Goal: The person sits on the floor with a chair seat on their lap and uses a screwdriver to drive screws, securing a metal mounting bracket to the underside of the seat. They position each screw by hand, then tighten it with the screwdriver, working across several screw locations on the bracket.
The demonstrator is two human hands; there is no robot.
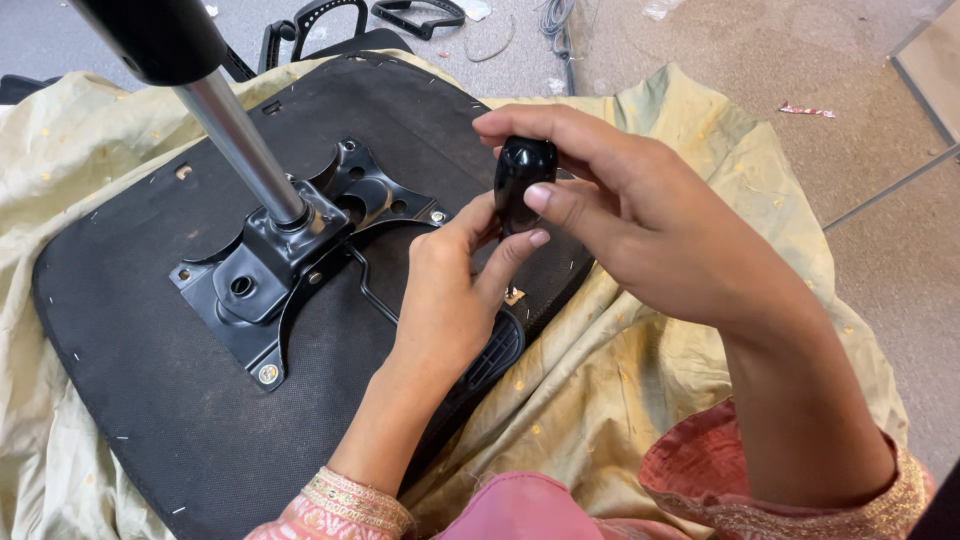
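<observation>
An upturned black chair seat (130, 330) lies across my lap on yellow-green cloth. A black metal mounting plate (262, 275) is bolted to its underside, and a silver gas-lift cylinder (240, 145) rises from it toward the top left. My right hand (650, 220) grips a small glossy black knob (522, 180) between thumb and fingers above the seat's right edge. My left hand (450, 290) reaches up from below, its fingertips touching the bottom of the knob. A thin black wire lever (368, 285) runs across the seat near my left hand.
Black plastic chair parts (330, 20) and a grey cable (555, 25) lie on the grey carpet at the top. A small wrapper (805, 110) lies on the brown floor at right. A ribbed black plastic piece (497, 350) sits under my left wrist.
</observation>
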